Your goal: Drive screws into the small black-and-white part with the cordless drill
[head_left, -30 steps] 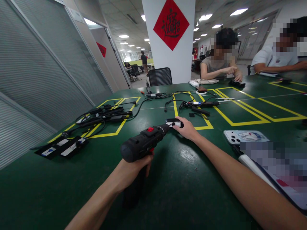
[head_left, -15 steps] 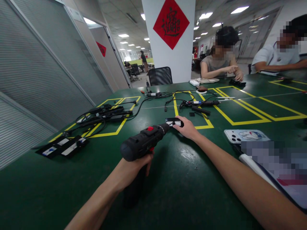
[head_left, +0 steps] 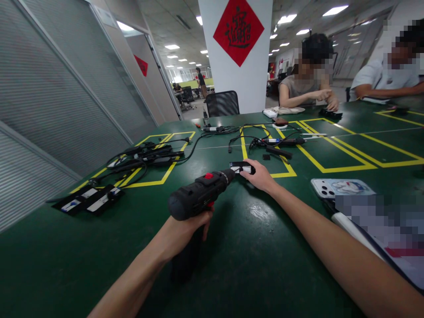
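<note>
— From the head view, what are the hands doing?

— The left hand (head_left: pixel 185 225) has its grip wrapped tight round the handle of a black cordless drill (head_left: pixel 198 196), nose pointing away across the green bench (head_left: pixel 248 256). The right hand (head_left: pixel 261 176) is stretched out past the drill's nose, fingers closed down on a small black-and-white part (head_left: pixel 241 167), pinning it flat to the bench. The drill's tip sits right at the near end of that part, touching or just short of it; I can't tell which.

— So the part is where, exactly?

— Just beyond the drill's chuck, beside the yellow tape line (head_left: pixel 281 175).

— What else is near the drill?

— Left of it, a tangle of black cables and adapters (head_left: pixel 145 157), and nearer still two flat black strips (head_left: pixel 89 201). Right of it, a phone (head_left: pixel 341 187) lying face down. Beyond it, more tools and leads (head_left: pixel 278 142), and two other people sit at the far edge, their hands on their own things.

— What could go wrong?

— I'd worry about those fingertips. They are very close to the bit, and if it skates off the small part it could catch them. The part is light too; held by one hand only, it might spin or kick out under torque. The drill is held one-handed at arm's length, so a wobble seems possible.
</note>
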`<state>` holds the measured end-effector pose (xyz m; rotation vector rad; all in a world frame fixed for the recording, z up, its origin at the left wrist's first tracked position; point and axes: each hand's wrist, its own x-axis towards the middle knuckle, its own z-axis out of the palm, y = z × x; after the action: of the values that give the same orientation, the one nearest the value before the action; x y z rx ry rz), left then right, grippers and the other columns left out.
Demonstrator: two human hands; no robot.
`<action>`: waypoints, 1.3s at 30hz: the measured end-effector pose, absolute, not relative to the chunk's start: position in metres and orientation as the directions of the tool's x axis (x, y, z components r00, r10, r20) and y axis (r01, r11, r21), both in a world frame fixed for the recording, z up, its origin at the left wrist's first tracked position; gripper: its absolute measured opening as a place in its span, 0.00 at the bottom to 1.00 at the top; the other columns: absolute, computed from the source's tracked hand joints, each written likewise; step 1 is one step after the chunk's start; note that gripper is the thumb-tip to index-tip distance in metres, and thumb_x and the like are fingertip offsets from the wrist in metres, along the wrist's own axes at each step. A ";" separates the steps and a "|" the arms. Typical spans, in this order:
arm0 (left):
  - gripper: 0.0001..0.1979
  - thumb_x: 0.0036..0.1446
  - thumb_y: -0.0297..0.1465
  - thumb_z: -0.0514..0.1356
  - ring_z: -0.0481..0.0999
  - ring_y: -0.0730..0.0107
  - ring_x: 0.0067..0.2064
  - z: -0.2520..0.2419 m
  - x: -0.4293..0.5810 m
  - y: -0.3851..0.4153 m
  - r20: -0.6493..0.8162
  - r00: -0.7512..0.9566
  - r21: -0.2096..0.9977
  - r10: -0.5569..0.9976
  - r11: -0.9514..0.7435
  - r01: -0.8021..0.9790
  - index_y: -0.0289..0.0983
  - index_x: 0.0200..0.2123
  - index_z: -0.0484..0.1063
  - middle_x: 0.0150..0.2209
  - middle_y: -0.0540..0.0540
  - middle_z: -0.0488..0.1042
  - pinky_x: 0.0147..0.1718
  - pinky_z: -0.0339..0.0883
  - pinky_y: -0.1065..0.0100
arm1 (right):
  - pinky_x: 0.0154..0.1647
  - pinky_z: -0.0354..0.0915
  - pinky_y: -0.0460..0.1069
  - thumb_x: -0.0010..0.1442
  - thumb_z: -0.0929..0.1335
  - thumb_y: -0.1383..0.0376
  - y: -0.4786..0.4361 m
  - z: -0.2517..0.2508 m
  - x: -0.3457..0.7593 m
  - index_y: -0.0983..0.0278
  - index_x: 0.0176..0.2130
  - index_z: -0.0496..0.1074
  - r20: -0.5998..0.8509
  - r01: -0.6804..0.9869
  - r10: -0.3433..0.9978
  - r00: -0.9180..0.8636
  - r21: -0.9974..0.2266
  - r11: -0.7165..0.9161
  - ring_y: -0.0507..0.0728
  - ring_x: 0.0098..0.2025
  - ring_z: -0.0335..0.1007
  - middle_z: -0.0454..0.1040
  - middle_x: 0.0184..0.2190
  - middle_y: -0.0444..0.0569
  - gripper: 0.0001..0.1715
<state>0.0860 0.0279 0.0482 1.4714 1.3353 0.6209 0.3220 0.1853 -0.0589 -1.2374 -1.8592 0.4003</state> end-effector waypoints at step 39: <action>0.09 0.52 0.34 0.56 0.71 0.66 0.23 0.052 0.089 0.025 -0.257 0.194 0.896 0.947 0.158 0.415 0.36 0.36 0.67 0.20 0.50 0.71 0.27 0.64 0.65 | 0.55 0.60 0.54 0.53 0.69 0.59 0.188 -0.062 0.322 0.61 0.54 0.67 0.459 0.565 0.880 -0.125 -0.696 0.443 0.58 0.51 0.67 0.71 0.49 0.51 0.28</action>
<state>0.0892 0.0248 0.0522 1.4316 1.3947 0.6468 0.3216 0.1885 -0.0619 -1.2334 -1.8102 0.4470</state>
